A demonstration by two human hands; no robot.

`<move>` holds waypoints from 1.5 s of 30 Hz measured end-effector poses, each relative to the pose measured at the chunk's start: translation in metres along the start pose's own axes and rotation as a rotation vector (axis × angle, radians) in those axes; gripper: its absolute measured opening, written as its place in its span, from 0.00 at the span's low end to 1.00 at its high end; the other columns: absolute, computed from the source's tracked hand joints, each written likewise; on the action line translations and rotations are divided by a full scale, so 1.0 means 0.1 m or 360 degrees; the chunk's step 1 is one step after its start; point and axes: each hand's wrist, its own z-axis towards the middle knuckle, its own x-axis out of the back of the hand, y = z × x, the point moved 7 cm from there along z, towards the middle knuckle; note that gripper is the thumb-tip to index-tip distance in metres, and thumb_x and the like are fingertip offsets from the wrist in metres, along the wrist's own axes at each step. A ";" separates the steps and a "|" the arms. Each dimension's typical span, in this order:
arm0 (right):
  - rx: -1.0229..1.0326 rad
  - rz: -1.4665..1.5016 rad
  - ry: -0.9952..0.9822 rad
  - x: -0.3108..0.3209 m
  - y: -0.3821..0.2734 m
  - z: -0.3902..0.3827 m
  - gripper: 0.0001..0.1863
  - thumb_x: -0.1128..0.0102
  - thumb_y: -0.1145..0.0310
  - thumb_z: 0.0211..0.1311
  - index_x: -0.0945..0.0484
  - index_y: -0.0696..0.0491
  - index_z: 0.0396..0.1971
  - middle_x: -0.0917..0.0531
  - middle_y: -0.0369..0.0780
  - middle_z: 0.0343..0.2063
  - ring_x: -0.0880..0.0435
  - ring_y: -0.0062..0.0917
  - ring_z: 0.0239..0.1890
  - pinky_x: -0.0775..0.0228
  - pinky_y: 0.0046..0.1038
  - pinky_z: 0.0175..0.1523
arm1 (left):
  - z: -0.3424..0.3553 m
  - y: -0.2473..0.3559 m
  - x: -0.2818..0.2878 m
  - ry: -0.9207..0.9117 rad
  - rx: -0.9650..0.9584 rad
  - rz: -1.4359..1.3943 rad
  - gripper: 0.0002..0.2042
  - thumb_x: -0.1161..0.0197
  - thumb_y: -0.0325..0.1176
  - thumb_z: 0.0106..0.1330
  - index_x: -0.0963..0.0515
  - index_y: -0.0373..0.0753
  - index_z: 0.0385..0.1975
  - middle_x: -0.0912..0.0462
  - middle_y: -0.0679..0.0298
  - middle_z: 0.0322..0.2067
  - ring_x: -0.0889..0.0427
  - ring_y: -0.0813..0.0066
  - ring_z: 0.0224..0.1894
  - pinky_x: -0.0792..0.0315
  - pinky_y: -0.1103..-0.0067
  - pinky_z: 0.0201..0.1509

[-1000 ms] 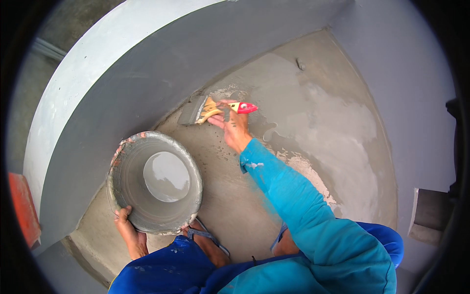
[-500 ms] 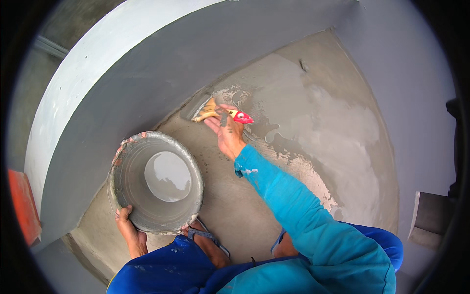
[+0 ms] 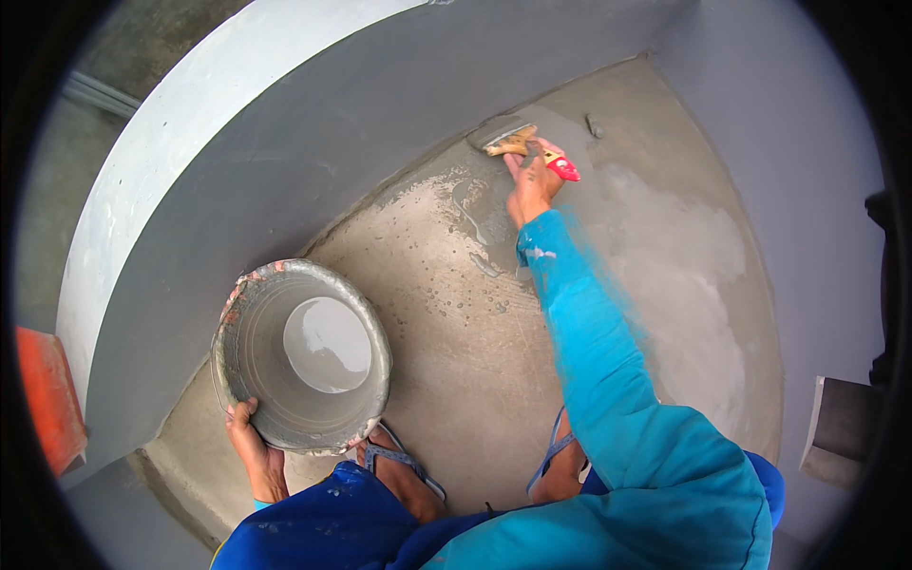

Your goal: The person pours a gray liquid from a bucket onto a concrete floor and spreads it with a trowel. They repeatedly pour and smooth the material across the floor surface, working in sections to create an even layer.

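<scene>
My right hand [image 3: 534, 186] grips a wide paintbrush [image 3: 513, 142] with a wooden body and a red-tipped handle, low over the cement floor [image 3: 446, 361] beside the foot of the curved grey wall [image 3: 218, 199]. Wet grey slurry lies around it in streaks and patches. My left hand [image 3: 251, 446] is closed on the rim of a grey, slurry-caked bucket [image 3: 242, 342] at lower left, which holds pale grey liquid in its bottom.
A grey wall [image 3: 779, 171] bounds the right side, with a dark recess [image 3: 841, 427] at lower right. An orange object [image 3: 52, 399] sits at the left edge. My sandalled feet [image 3: 401, 475] are at the bottom. A small lump [image 3: 594, 125] lies on the upper floor.
My right hand and the brush have moved up and right along the wall's foot, uncovering more of the speckled floor. The bucket and left hand have stayed almost in place.
</scene>
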 end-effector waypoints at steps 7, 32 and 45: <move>-0.0667 -0.0403 -0.0889 -0.22 0.64 -1.42 0.12 0.33 0.71 0.66 0.26 0.52 0.44 0.20 0.40 0.43 0.16 0.28 0.42 0.16 0.31 0.44 | -0.22 -0.01 -0.20 0.0035 -0.0071 0.0060 0.15 0.43 0.25 0.58 0.25 0.30 0.46 0.19 0.58 0.40 0.18 0.65 0.40 0.20 0.69 0.48; -0.0202 -0.1060 -0.0981 0.04 -0.32 0.72 0.07 0.33 0.73 0.62 0.22 0.52 0.38 0.18 0.37 0.37 0.16 0.23 0.39 0.15 0.28 0.37 | -0.16 -0.27 -0.30 0.0084 -0.0008 0.0041 0.09 0.39 0.29 0.59 0.24 0.35 0.38 0.19 0.58 0.43 0.18 0.63 0.43 0.21 0.67 0.50; 0.0871 -0.2181 -0.0618 0.49 -2.28 2.15 0.06 0.31 0.65 0.61 0.20 0.49 0.31 0.16 0.34 0.28 0.20 0.26 0.32 0.29 0.31 0.40 | -0.25 -0.30 -0.35 0.0056 0.0011 0.0081 0.16 0.39 0.31 0.60 0.23 0.31 0.46 0.18 0.57 0.44 0.17 0.62 0.45 0.22 0.66 0.51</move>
